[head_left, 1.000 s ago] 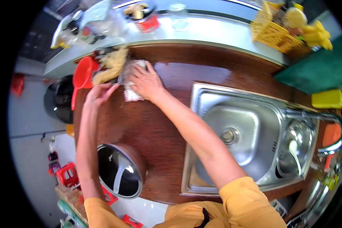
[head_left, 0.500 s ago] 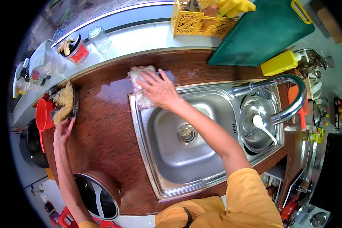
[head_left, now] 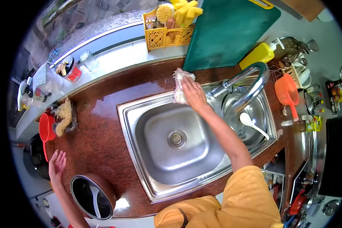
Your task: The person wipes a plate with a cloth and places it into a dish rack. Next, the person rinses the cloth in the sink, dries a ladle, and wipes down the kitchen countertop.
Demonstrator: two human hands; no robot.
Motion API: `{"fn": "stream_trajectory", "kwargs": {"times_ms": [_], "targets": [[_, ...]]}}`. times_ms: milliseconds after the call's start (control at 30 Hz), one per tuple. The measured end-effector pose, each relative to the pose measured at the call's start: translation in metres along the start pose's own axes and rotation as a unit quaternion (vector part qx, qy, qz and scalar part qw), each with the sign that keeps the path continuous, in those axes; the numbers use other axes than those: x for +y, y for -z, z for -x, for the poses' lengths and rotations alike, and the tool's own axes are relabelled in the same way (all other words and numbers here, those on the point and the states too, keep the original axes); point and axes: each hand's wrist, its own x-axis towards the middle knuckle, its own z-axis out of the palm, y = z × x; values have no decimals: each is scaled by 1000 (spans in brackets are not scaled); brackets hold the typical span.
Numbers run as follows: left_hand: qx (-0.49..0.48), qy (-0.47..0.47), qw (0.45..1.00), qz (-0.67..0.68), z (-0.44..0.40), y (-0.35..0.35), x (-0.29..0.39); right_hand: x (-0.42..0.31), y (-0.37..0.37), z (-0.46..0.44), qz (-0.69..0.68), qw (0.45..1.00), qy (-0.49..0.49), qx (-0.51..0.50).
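My right hand (head_left: 195, 94) presses a pale, crumpled cloth (head_left: 179, 86) against the brown countertop, at the back rim of the steel sink (head_left: 167, 159) and left of the tap (head_left: 231, 86). Its fingers lie over the cloth and hide part of it. My left hand (head_left: 57, 163) hovers at the counter's left edge, empty, with loosely bent fingers. Just above it is a red dipper (head_left: 46, 127). A fibrous tan scrubber (head_left: 64, 117) sits beside that, in a dark tray. Below the left hand stands a dark pot (head_left: 111, 192) with a pale ladle-like utensil (head_left: 95, 201) inside.
A green cutting board (head_left: 231, 34) leans behind the tap, with a yellow pump bottle (head_left: 257, 56) to its right. A white spoon (head_left: 246, 119) lies across the small round basin. An orange dipper (head_left: 285, 91) is on the right. A yellow basket (head_left: 155, 39) stands on the ledge.
My right hand has slid the cloth rightward along the back of the sink toward the tap. The left hand has drawn back from the scrubber toward me. The view has shifted.
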Motion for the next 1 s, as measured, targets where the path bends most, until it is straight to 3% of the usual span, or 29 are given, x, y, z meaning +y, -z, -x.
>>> {"fn": "stream_trajectory", "kwargs": {"times_ms": [167, 267, 333, 433, 500, 567, 633, 667, 767, 833, 900, 933, 1000], "targets": [[-48, -70, 995, -50, 104, 7, -14, 24, 5, 28, 104, 993, -49, -5], [-5, -96, 994, -56, 156, 10, -28, 40, -8, 48, 193, 979, -62, 2], [29, -124, 991, -44, 182, 16, -45, 35, -15, 46, -3, 978, -209, -7], [8, -122, 992, -43, 218, 14, -64, 27, -12, 41, 53, 981, -185, 34], [15, -114, 992, -57, 236, 1, -75, 19, 16, 44, 230, 969, -85, -20], [-2, -91, 991, -99, 253, -16, -78, 19, 24, 52, 238, 969, -55, -32], [-37, -144, 987, -59, 254, -34, -98, 23, 21, 65, 253, 968, -6, 0], [-47, -147, 986, -60, 256, -45, -101, 18, 30, 69, 216, 974, -15, -73], [-52, -149, 986, -59, 270, -73, -114, 21, 50, 82, 190, 972, 27, -135], [-64, -153, 984, -60, 275, -82, -129, 26, 46, 95, 216, 972, 45, -79], [-37, -133, 989, -50, 280, -91, -146, 29, 51, 112, 218, 969, 41, -108], [-48, -127, 990, -43, 281, -96, -157, 32, 58, 119, 143, 972, 5, -188], [-27, -101, 994, -41, 286, -123, -176, 48, 83, 135, -9, 987, -49, -151]]}}
